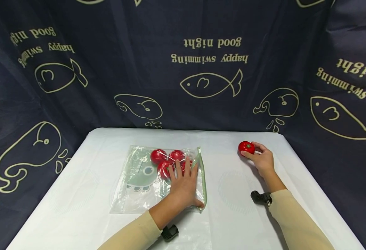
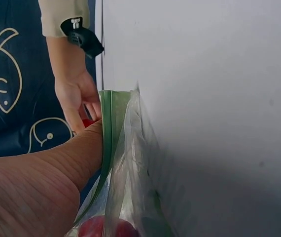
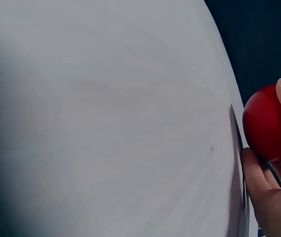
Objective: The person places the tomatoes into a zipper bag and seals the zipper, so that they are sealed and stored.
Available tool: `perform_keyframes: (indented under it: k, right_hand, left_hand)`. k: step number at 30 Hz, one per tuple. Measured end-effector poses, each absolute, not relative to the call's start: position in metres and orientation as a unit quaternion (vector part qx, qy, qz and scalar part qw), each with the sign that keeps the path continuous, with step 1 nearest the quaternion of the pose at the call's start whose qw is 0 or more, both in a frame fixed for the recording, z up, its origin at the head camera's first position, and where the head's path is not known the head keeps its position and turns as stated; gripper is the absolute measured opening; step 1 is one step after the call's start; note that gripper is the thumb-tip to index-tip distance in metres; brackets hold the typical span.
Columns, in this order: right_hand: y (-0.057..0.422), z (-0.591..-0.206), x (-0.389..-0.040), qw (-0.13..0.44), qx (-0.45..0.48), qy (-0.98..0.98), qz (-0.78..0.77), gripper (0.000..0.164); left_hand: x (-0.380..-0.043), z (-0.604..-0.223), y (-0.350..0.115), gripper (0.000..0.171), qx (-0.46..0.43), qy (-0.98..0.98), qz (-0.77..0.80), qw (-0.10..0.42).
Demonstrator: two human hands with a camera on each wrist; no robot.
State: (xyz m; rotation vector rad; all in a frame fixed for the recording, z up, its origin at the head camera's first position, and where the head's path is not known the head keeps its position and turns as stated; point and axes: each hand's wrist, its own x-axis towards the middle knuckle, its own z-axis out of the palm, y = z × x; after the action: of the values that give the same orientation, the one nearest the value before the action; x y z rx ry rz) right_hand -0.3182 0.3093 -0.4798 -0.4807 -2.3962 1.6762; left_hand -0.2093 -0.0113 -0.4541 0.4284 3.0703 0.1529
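Note:
A clear zip bag (image 1: 139, 201) with a green zip edge and a green cartoon print lies on the table, several red tomatoes (image 1: 159, 156) inside it. Over its right part my left hand (image 1: 183, 187) rests with fingers spread, fingertips by the tomatoes and thumb near the zip edge. The left wrist view has that thumb (image 2: 79, 153) against the green zip strip (image 2: 112, 118). Further right, my right hand (image 1: 262, 160) grips a single red tomato (image 1: 245, 147) with a green top, between thumb and fingers. In the right wrist view, this tomato (image 3: 267, 123) is close to the table's edge.
A white cloth covers the table (image 1: 233, 222). Dark blue curtains (image 1: 208, 111) printed with fish and whales hang behind and at both sides. Black wrist devices (image 1: 169, 232) are strapped at both sleeves.

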Motion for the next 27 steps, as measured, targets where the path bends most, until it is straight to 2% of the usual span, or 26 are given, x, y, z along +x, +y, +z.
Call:
perform_keyframes:
  k: [14,27]
  right_hand:
    - [0.302,-0.482,-0.304,0.082,-0.084,-0.801,0.587,0.077]
    - [0.295,-0.48,-0.29,0.059,-0.055,-0.794,0.603,0.078]
  left_hand:
    - [-0.209,-0.454,-0.012,0.149,0.138,0.989,0.044,0.016]
    - [-0.208,-0.454,-0.012,0.15,0.139,0.989,0.048,0.019]
